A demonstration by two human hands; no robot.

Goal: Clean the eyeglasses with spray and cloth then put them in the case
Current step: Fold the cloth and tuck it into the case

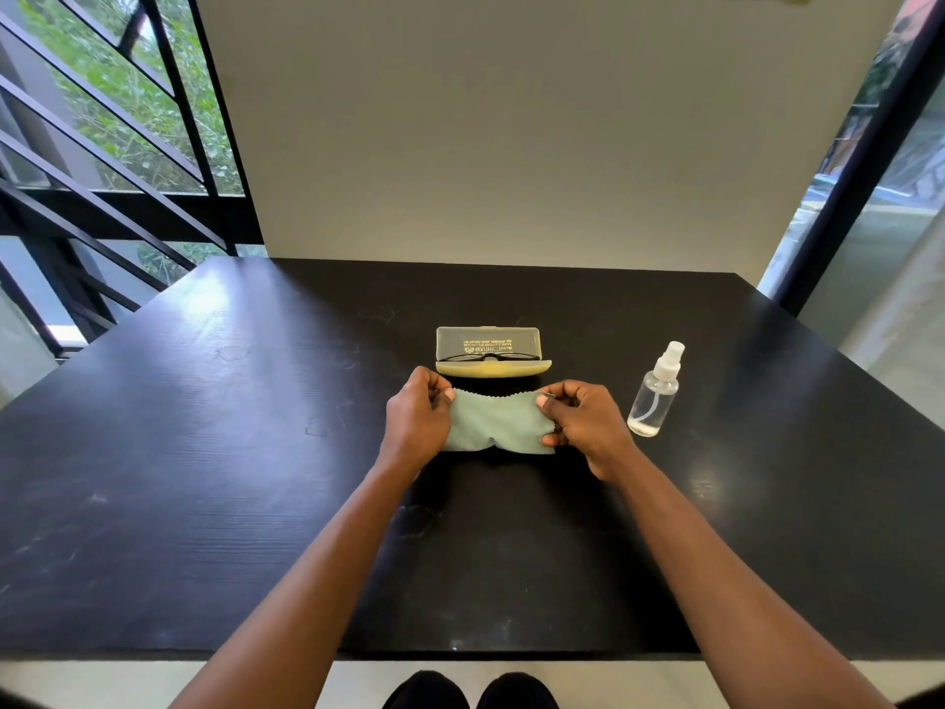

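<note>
Both the left hand (417,417) and the right hand (588,424) pinch a sage-green microfibre cloth (498,424) taut between them. At 12 o'clock, black-framed eyeglasses (491,357) lie in the open yellow plastic case (493,367); a clear spray bottle (655,394) stands at 3 o'clock.

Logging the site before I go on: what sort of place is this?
Probably a room in a home or office, upstairs perhaps: a black table against a plain wall, with barred windows showing trees.

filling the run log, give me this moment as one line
left hand, right hand: pinch cloth ends | glasses: in open case | spray bottle: upright, untouched
</note>
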